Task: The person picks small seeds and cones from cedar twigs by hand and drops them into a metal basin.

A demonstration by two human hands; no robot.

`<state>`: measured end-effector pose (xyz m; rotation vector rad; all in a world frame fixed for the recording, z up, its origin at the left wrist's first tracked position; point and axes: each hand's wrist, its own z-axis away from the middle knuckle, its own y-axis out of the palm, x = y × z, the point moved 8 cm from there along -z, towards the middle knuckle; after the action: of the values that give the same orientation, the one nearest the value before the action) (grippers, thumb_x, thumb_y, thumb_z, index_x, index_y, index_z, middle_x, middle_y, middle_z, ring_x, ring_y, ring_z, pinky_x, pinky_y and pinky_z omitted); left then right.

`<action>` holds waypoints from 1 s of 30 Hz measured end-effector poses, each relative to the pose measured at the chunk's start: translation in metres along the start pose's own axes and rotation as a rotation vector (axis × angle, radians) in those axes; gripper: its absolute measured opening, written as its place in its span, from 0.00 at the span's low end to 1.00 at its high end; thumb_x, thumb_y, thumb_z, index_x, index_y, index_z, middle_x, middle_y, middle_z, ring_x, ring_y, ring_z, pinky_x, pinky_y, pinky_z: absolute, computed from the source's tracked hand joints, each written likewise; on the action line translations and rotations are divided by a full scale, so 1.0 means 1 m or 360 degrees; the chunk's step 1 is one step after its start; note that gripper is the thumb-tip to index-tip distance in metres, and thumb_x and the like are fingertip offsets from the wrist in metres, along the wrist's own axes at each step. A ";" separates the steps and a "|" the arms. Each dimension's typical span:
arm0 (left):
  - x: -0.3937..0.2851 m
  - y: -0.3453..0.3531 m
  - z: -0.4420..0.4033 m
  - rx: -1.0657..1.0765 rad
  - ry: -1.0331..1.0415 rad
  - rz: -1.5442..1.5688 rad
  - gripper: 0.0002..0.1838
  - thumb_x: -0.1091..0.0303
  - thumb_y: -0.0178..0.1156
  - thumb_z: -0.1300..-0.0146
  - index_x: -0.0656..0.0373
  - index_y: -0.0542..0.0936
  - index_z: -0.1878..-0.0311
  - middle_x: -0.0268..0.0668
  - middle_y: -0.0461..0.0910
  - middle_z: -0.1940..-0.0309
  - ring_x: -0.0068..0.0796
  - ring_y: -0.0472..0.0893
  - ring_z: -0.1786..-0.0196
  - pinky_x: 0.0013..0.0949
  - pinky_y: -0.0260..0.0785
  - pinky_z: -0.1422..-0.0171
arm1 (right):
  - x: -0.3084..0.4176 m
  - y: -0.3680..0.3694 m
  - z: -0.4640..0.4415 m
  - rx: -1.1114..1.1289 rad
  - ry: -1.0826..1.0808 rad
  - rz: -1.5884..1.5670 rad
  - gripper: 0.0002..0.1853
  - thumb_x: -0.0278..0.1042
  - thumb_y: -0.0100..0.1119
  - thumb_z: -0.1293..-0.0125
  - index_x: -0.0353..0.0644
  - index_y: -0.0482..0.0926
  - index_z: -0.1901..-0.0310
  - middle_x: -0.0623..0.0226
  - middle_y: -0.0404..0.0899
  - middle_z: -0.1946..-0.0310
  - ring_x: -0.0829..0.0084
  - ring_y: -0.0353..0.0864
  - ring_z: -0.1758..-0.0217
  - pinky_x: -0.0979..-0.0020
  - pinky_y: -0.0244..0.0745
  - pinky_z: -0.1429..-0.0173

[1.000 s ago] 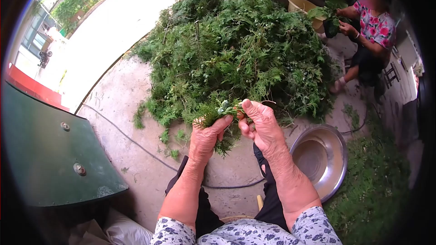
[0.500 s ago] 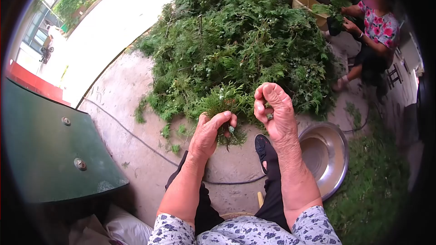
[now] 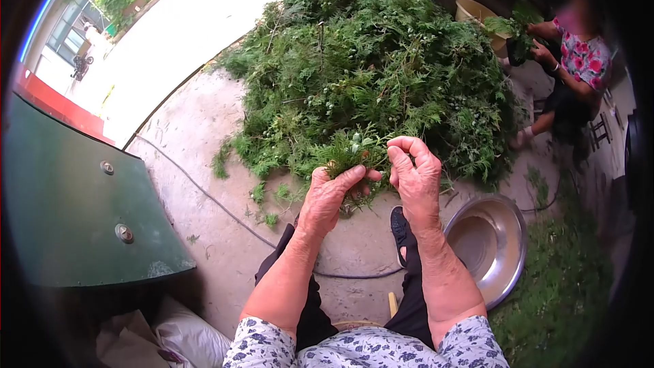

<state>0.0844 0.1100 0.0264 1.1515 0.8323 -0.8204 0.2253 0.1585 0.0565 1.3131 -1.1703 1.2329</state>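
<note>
My left hand (image 3: pixel 330 194) is closed around a green conifer sprig (image 3: pixel 347 153) with flat, scaly leaves and pale bluish-green cones. The thumb presses on top of the stems. Just to its right, my right hand (image 3: pixel 417 180) has its thumb and forefinger pinched together at the sprig's edge. What lies between those fingertips is too small to make out. Beyond both hands rises a large heap of conifer branches (image 3: pixel 381 75), dotted with more of these cones.
A metal basin (image 3: pixel 507 259) stands by my right forearm, with cut greenery (image 3: pixel 552 286) on the floor beyond. A hose (image 3: pixel 225 208) crosses the concrete. At left is a green metal panel (image 3: pixel 75 211). Another person (image 3: pixel 582 61) sits far right near a yellowish tub (image 3: pixel 470 10), handling greenery.
My right hand has come in against the sprig, its fingers pinching closer together. The sprig in my left hand is turned slightly. The view has shifted a little.
</note>
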 end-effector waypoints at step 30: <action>-0.006 0.007 0.005 -0.0190 0.0147 -0.0525 0.10 0.68 0.58 0.39 0.64 0.78 0.58 0.35 0.78 0.78 0.18 0.72 0.81 0.20 0.56 0.83 | -0.010 -0.011 -0.006 0.0279 0.0326 -0.1052 0.08 0.36 0.63 0.39 0.43 0.77 0.66 0.77 0.75 0.76 0.86 0.68 0.83 0.85 0.59 0.80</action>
<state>0.0883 0.1074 0.0359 0.9649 1.1529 -0.9778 0.2351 0.1660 0.0465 1.4970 -0.4244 0.9538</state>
